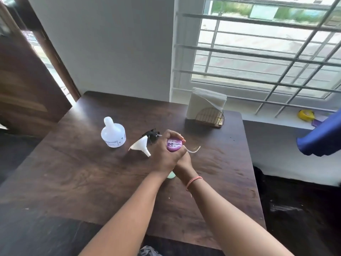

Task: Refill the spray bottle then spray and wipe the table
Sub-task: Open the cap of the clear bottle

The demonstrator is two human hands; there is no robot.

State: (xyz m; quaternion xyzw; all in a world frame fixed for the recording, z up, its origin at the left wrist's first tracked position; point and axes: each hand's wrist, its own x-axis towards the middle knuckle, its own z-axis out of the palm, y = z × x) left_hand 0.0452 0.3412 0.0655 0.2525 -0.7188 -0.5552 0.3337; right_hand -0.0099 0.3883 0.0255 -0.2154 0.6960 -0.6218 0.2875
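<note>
My left hand (164, 152) grips the purple spray head (174, 144) at the middle of the dark wooden table (92, 182). Its black nozzle (152, 134) points left and its thin clear dip tube (193, 150) curves out to the right. Just below, my right hand (183, 160) is curled round the spray bottle, of which only a pale green patch (171, 175) shows under my wrists. A white funnel (141, 145) lies on its side just left of my hands. The white refill bottle (113, 133) stands upright further left.
A wire holder with white napkins (206, 106) stands at the table's far right corner, by the barred window. A yellow object (305, 114) lies on the window sill. Blue cloth (319, 139) hangs at the right. A brown door (27, 80) is at the left.
</note>
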